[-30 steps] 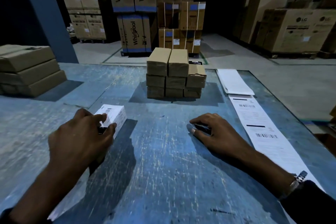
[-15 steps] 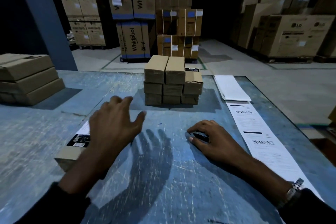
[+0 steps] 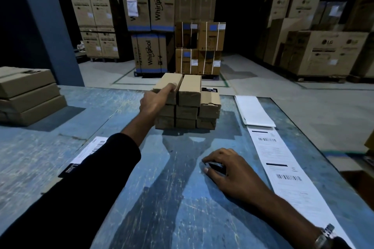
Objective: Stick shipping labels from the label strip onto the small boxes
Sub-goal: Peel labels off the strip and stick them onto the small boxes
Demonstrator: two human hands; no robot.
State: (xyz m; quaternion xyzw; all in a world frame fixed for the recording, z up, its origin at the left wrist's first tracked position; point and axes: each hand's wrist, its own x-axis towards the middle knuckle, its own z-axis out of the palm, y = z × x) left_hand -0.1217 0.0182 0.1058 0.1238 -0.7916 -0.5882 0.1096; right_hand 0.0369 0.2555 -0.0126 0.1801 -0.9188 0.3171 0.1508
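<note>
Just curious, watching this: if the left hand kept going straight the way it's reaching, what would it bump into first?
The left hand is already at the top left box of the small stack, fingers on its near end. Going on, it would push that box; how firmly it holds is unclear.

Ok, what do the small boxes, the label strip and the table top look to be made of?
Small boxes: plain brown cardboard, matte, with folded edges and seams. Label strip: white paper, seemingly smooth, printed with barcodes; whether it has a glossy backing is unclear. Table: a hard blue-painted surface, scratched and worn pale; possibly metal, cannot confirm.
</note>
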